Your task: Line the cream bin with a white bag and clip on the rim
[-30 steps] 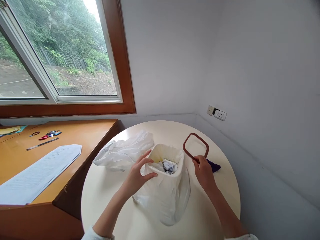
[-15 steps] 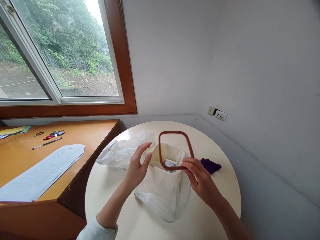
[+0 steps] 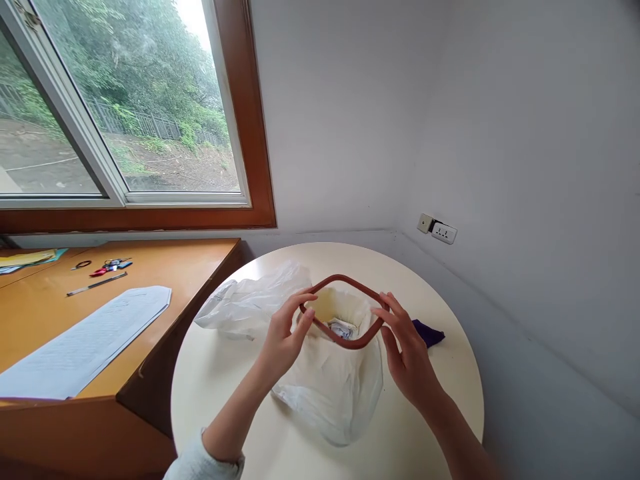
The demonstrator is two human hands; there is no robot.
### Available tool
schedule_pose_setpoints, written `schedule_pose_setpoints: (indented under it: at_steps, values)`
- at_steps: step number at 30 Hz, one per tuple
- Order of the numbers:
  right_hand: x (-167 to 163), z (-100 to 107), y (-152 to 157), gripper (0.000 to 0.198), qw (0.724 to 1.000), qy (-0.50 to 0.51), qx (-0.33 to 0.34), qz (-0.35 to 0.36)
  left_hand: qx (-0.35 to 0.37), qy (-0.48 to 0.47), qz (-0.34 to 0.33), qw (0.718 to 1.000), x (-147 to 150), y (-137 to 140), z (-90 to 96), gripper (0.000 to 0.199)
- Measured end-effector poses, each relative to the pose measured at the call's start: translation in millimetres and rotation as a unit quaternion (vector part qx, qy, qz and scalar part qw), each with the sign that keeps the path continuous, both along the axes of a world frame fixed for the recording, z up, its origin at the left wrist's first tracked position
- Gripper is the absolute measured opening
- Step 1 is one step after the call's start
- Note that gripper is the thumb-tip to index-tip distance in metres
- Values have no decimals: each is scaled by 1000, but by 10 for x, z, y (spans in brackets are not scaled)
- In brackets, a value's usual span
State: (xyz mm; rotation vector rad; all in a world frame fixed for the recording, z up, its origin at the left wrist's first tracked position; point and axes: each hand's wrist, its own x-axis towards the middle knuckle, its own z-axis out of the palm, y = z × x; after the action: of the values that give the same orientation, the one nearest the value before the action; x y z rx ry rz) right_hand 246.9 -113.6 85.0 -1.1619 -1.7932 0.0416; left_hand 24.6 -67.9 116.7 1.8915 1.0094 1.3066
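Note:
A brown rounded-square ring [image 3: 353, 344], like the rim of a waste bin, is held level above a bin lined with a white plastic bag [image 3: 333, 387]. My left hand [image 3: 285, 333] pinches its left corner between thumb and fingers. On the opposite corner, my right hand [image 3: 407, 350] grips with its fingertips. The bag's top is open, and crumpled paper [image 3: 343, 329] shows inside. Its lower part hangs loosely around the bin on the table.
The round cream table [image 3: 215, 393] also bears a crumpled clear plastic bag [image 3: 255, 300] and a dark purple cloth [image 3: 429, 333]. On the wooden desk [image 3: 165, 267] at left lie papers [image 3: 85, 340], a pen [image 3: 97, 285] and keys [image 3: 113, 265]. A wall socket [image 3: 443, 232] is at right.
The ring has tipped from nearly upright to nearly level over the bin. My left hand has moved right and closed on its left corner; my right hand has shifted its hold to the right corner.

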Motion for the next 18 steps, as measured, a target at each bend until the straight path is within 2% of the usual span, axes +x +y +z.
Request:
schedule_pose_setpoints:
  at_steps: [4,9,18]
  values:
    - [-78,-96,126,40,996,60,-55,-29,57,88,38,994,11,-88,-120,25]
    - [-177,-187,251,42,987,119,-102,-25,80,148,99,981,44,-193,-272,20]
    - [-233,-235,224,39,989,114,-81,-42,68,171,122,975,28,-222,-353,19]
